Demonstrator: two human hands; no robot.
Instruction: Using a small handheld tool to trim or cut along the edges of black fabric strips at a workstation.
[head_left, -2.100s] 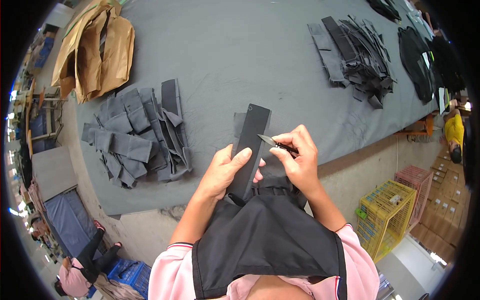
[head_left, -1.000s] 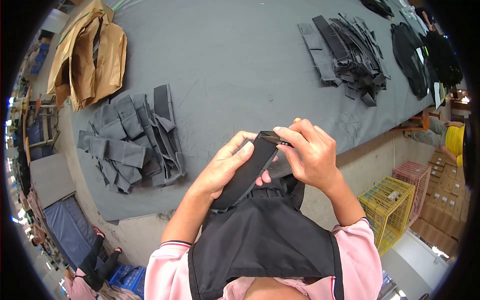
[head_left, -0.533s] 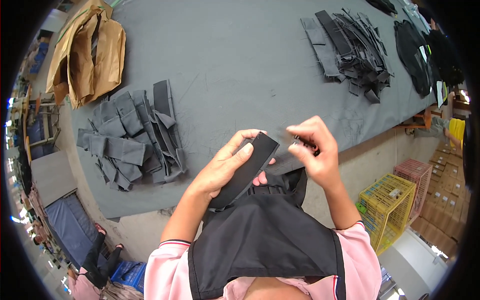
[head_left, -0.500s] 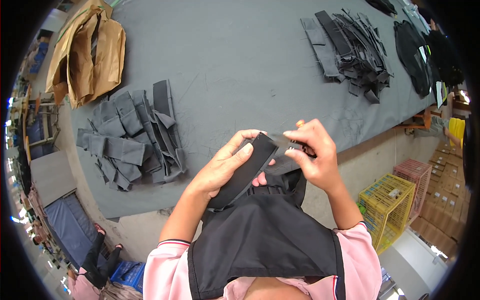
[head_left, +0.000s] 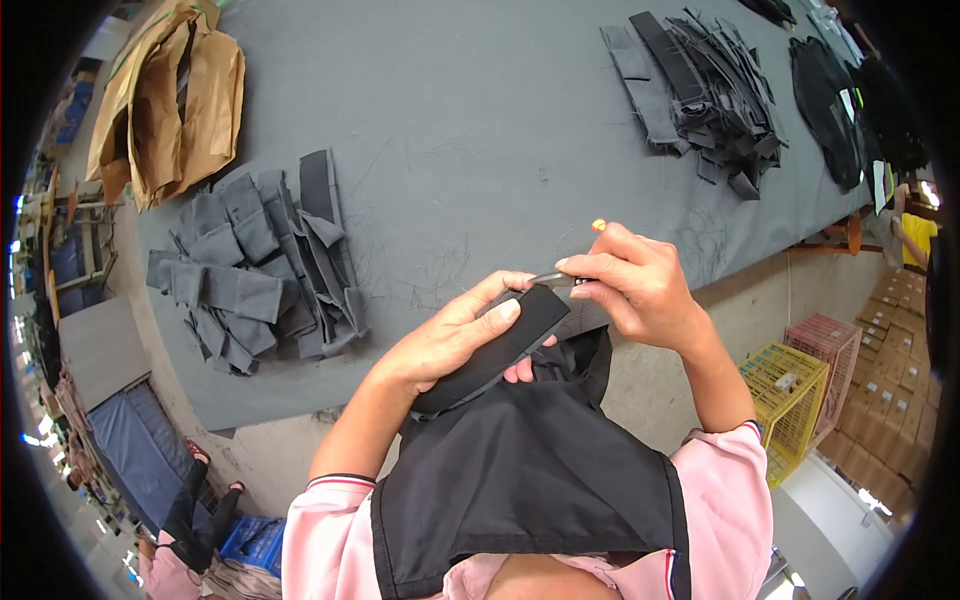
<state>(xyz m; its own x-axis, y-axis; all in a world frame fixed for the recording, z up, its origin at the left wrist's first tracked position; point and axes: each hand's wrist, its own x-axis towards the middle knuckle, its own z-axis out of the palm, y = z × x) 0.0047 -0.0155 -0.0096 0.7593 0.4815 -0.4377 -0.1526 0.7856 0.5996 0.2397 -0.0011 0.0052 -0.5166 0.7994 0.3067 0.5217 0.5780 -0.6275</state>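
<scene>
My left hand (head_left: pixel 462 330) is closed around a folded black fabric strip (head_left: pixel 505 345), thumb lying on top and fingertips showing at its lower right edge. The strip slants over my apron, its upper end pointing away from me. In my right hand (head_left: pixel 640 283) is a pair of small thread snips (head_left: pixel 548 278), pinched between thumb and fingers. Their metal blades reach the top corner of the strip, close to my left fingertips. My right fingers hide most of the handle; a small orange tip pokes out above them.
Dark grey strips lie in a loose pile (head_left: pixel 240 270) at the table's left and another pile (head_left: pixel 705 95) at far right. Behind the left pile stands a brown paper bag (head_left: pixel 215 110). Loose threads litter the grey table cover (head_left: pixel 450 130). Yellow crate (head_left: pixel 785 390) stands right, below the table.
My right hand has turned and come closer to the strip, bringing the snips' blades to its top corner. The strip's upper end has shifted slightly right and nearer to me.
</scene>
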